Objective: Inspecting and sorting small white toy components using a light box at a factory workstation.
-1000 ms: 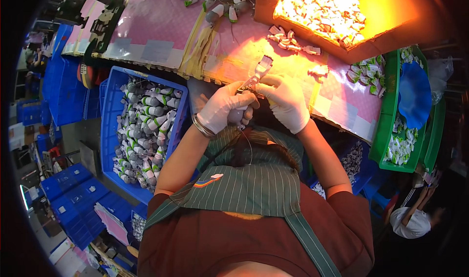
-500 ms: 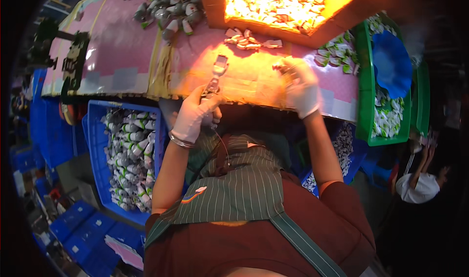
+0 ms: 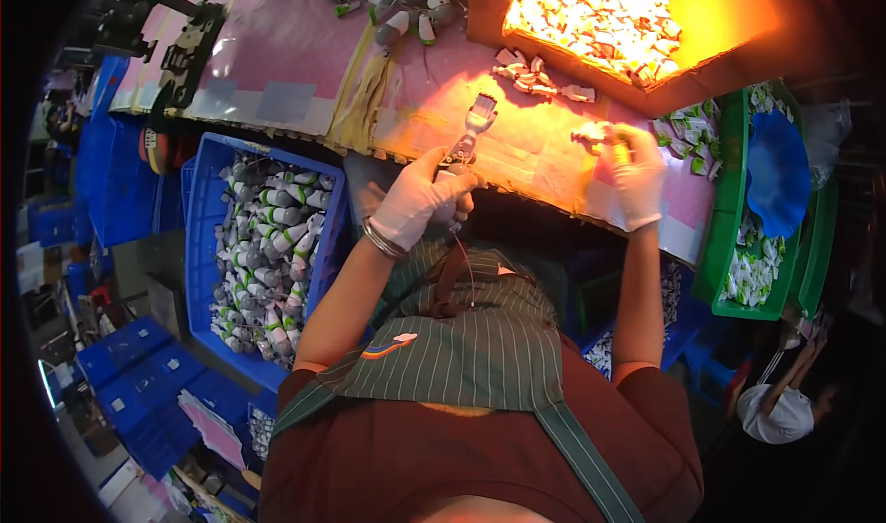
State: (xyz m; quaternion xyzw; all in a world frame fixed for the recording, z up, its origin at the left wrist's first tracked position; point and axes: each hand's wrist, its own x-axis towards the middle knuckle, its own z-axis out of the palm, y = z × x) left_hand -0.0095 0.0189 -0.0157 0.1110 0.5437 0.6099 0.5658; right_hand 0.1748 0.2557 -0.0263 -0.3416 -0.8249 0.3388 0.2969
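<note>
My left hand [image 3: 426, 198], in a white glove, is closed around a small assembly [image 3: 478, 117] with a pale, flat upper end pointing away from me. Its grey rounded lower end is partly hidden by my fingers, and a thin wire hangs below it. To the right, my gloved right hand [image 3: 639, 180] is over the table with fingertips pinched at a small bright piece [image 3: 589, 134]; glare blurs its shape. Just beyond my hands lies a short row of white plastic pieces [image 3: 531, 73] on the pink table top [image 3: 305, 48].
A brightly lit cardboard box [image 3: 591, 64] of small pieces stands at the far right. Grey-and-white units [image 3: 406, 6] are heaped at the back. A blue crate [image 3: 198, 274] of similar units sits at left, a green crate [image 3: 709, 279] with a blue dish [image 3: 778, 172] at right. Another person [image 3: 773, 414] is at far right.
The whole view has shifted, so the table and boxes sit further right in the picture. My left hand keeps its grip on the assembly; my right hand remains near the small piece, now less blurred.
</note>
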